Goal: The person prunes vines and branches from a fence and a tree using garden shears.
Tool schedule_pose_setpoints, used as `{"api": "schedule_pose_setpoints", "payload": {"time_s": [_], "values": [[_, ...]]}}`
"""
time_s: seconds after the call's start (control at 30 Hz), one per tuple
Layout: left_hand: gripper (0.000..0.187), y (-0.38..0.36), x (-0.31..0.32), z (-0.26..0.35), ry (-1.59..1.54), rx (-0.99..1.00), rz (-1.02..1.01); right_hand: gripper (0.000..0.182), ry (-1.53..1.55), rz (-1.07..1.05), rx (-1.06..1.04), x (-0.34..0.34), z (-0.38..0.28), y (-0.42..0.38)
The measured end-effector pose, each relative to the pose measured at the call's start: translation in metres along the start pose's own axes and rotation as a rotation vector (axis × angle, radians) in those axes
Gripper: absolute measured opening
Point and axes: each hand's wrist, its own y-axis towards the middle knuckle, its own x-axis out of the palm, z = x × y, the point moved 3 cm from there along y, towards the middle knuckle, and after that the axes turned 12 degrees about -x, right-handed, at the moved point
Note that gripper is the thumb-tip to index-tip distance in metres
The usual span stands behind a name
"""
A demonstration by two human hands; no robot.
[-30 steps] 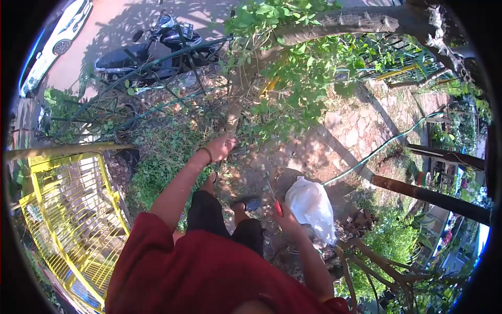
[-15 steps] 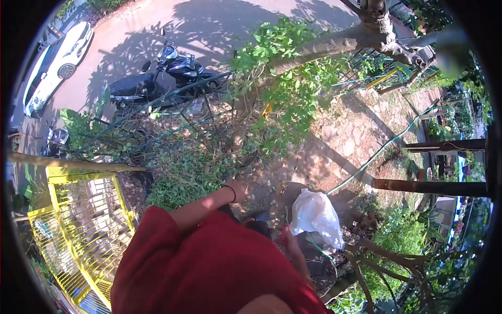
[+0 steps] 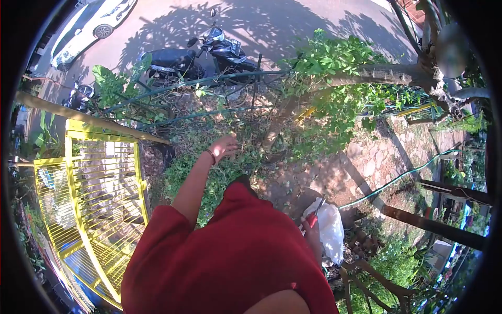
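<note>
Head view shows your left hand [image 3: 224,146] has lifted again, open-fingered over the weeds [image 3: 209,172] at centre frame, while your right hand [image 3: 312,230] still grips red-handled shears [image 3: 315,213] beside the white bag [image 3: 330,230].

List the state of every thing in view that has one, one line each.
Left hand: open, reaching into weeds, holding nothing.
Right hand: shut on red-handled shears.
Red-handled shears: held, blades pointing up.
White bag: on the ground, slumped.
Motorcycle: parked.
Yellow gate: standing upright.
</note>
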Motion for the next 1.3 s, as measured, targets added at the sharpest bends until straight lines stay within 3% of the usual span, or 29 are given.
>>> {"api": "schedule_pose_setpoints", "payload": {"time_s": [0.07, 0.1, 0.17, 0.2, 0.3, 0.33, 0.4, 0.43, 0.5, 0.53, 0.6, 0.63, 0.67, 0.73, 0.77, 0.8, 0.87, 0.93, 1.0, 1.03, 1.1, 1.17, 1.27, 1.3], "values": [[0.071, -0.007, -0.043, 0.050, -0.143, 0.067, 0.083, 0.038, 0.035, -0.054, -0.019, 0.005, -0.025, 0.010], [0.071, -0.022, -0.057, 0.067, -0.200, 0.301, 0.089, 0.035, 0.056, -0.024, -0.003, 0.009, -0.035, 0.015], [0.072, -0.017, -0.104, 0.096, -0.221, 0.467, 0.294, 0.031, 0.064, -0.040, 0.020, 0.012, -0.047, 0.020], [0.074, 0.009, -0.140, 0.119, -0.186, 0.397, 0.486, 0.031, 0.054, -0.046, 0.028, 0.013, -0.049, 0.020], [0.078, 0.081, -0.227, 0.147, -0.182, 0.446, 0.592, 0.031, 0.139, -0.052, 0.033, 0.016, -0.047, 0.023], [0.076, 0.094, -0.242, 0.153, -0.027, 0.573, 0.901, 0.033, 0.145, -0.028, 0.081, 0.014, -0.037, 0.024], [0.073, 0.098, -0.253, 0.158, 0.141, 0.683, 1.210, 0.036, 0.145, -0.006, 0.138, 0.011, -0.009, 0.024], [0.068, 0.100, -0.248, 0.164, 0.328, 0.525, 1.234, 0.040, 0.131, 0.004, 0.161, 0.007, 0.010, 0.025], [0.053, 0.088, -0.209, 0.170, 0.362, 0.496, 1.470, 0.044, 0.109, 0.018, 0.190, -0.005, 0.049, 0.028], [0.053, 0.082, -0.201, 0.169, 0.360, 0.485, 1.467, 0.045, 0.106, 0.015, 0.162, -0.015, 0.071, 0.030], [0.045, 0.071, -0.189, 0.173, 0.223, 0.745, 1.142, 0.047, 0.107, 0.003, 0.108, -0.031, 0.113, 0.036], [0.032, 0.055, -0.174, 0.172, 0.184, 0.781, 1.157, 0.047, 0.100, 0.003, 0.096, -0.035, 0.121, 0.039], [0.032, 0.049, -0.171, 0.167, 0.184, 0.773, 1.158, 0.047, 0.091, 0.003, 0.102, -0.036, 0.118, 0.041], [0.024, 0.043, -0.171, 0.153, -0.348, 0.801, 0.929, 0.047, 0.077, 0.005, 0.125, -0.033, 0.101, 0.043], [0.022, 0.029, -0.165, 0.148, -0.189, 0.914, 1.064, 0.048, 0.066, 0.005, 0.141, -0.031, 0.090, 0.044], [0.022, 0.046, -0.184, 0.134, -0.185, 0.904, 1.069, 0.048, 0.058, 0.000, 0.157, -0.027, 0.081, 0.045], [0.013, 0.081, -0.216, 0.107, -0.685, 0.959, 0.685, 0.048, 0.046, -0.007, 0.184, -0.020, 0.062, 0.045], [0.009, 0.065, -0.188, 0.083, -0.776, 1.035, 0.653, 0.048, 0.039, -0.014, 0.210, -0.015, 0.046, 0.045], [0.009, 0.076, -0.184, 0.050, -0.664, 0.813, 0.650, 0.048, 0.037, -0.022, 0.237, -0.007, 0.031, 0.043], [0.009, 0.076, -0.187, 0.036, -0.663, 0.810, 0.647, 0.048, 0.035, -0.025, 0.245, -0.004, 0.024, 0.044], [0.010, 0.074, -0.195, 0.010, -0.842, 0.692, 0.230, 0.048, 0.029, -0.040, 0.262, 0.003, 0.013, 0.046], [0.011, 0.073, -0.184, -0.029, -0.846, 0.435, 0.285, 0.049, 0.024, -0.056, 0.286, 0.010, 0.003, 0.045], [0.019, 0.056, -0.151, -0.130, -0.536, 0.005, 0.434, 0.049, 0.012, -0.081, 0.308, 0.017, -0.008, 0.046], [0.019, 0.061, -0.159, -0.181, -0.128, -0.072, 0.371, 0.049, 0.006, -0.088, 0.317, 0.019, -0.011, 0.046]]}}
